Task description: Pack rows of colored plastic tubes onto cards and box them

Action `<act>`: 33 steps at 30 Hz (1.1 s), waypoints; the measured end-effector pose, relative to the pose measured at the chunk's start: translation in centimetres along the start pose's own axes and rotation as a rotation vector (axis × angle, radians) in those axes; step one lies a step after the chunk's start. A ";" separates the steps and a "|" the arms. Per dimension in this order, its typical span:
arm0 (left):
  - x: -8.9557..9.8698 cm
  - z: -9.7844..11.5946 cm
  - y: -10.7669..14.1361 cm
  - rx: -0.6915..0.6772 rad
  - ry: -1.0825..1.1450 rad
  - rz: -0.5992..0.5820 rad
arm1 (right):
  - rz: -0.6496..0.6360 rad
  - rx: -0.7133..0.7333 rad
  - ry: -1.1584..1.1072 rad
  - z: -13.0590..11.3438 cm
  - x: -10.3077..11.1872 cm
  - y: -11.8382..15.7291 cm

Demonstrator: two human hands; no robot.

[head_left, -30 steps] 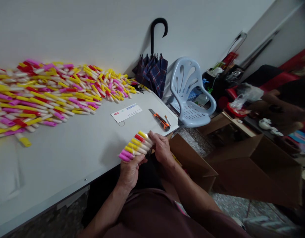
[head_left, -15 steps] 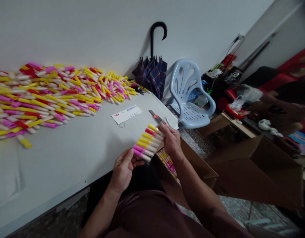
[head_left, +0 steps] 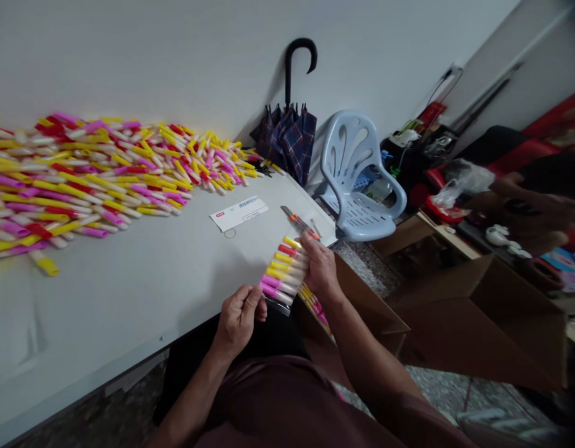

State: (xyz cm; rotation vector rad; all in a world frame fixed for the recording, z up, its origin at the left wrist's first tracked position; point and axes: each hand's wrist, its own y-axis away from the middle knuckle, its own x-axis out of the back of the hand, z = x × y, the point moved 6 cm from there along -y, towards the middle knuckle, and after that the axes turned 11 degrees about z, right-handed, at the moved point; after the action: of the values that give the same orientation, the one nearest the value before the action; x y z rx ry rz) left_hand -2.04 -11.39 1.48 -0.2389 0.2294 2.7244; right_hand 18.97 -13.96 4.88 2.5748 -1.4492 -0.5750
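Card [head_left: 239,213] on the white table [head_left: 129,298] has blue print too small to read. Right hand [head_left: 321,269] now pinches a clear sleeve of yellow, red and pink markers [head_left: 284,274] above the table edge; left hand [head_left: 238,320] has moved off, curled just beside it.

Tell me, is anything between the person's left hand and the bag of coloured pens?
Nothing visible is: the left hand sits right beside the lower end of the clear bag of pens, while the right hand holds its other side.

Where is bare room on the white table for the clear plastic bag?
Bare white tabletop lies between the yellow-and-pink plastic tube heap and the front edge. Crowded: the heap, and the corner with the orange utility knife.
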 end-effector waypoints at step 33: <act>-0.1 -2.5 0.5 -0.030 -0.091 0.026 | -0.375 -0.106 0.067 -1.4 -0.4 1.8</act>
State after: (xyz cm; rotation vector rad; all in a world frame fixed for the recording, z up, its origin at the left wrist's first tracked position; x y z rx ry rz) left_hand -1.79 -12.35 -0.85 -0.1211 0.1669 2.7580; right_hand 17.92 -14.67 6.77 2.7634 -0.8920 -0.5831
